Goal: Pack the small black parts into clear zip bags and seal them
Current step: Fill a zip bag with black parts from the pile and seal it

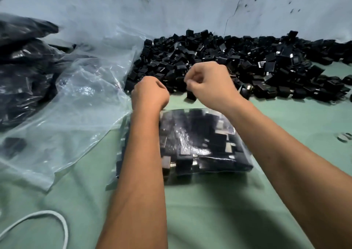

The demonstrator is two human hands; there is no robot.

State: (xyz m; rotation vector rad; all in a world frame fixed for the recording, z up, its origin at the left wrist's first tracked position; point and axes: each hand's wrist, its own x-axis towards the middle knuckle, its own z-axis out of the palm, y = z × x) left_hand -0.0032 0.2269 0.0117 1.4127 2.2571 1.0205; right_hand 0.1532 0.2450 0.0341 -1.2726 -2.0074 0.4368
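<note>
While both fists sit up at the far edge of the filled zip bag (200,144), here's what I've got on the head cam. That bag is lying flat on the green table cover (209,210), right in front of me, stuffed with small black parts, and both forearms cross over it.

My left hand (150,93) is curled tight, knuckles up, at the bag's far left corner. My right hand (207,83) is curled too, thumb pressed against the fingertips like a pinch, a little higher and just beside the left one. I think both are pinching the clear top strip of the bag, but honestly the plastic up there is see-through and blurry against the dark pile, so I can't tell for sure that either hand has anything between its fingers.

Just past my hands is the big loose heap of black parts (247,62), spread along the back of the table and running out to the right edge, up against the pale scuffed wall (171,4). One part stands alone at the heap's near edge, under my right hand.

Off to the left there's a big crumpled sheet of clear plastic (76,100) touching the left side of the bag, and behind it a stack of already filled bags (22,62) looking dark and shiny. A white cable (47,216) loops in at the bottom left corner. Something small and pale (343,136) sits on the cover at the far right, too blurry to name.
</note>
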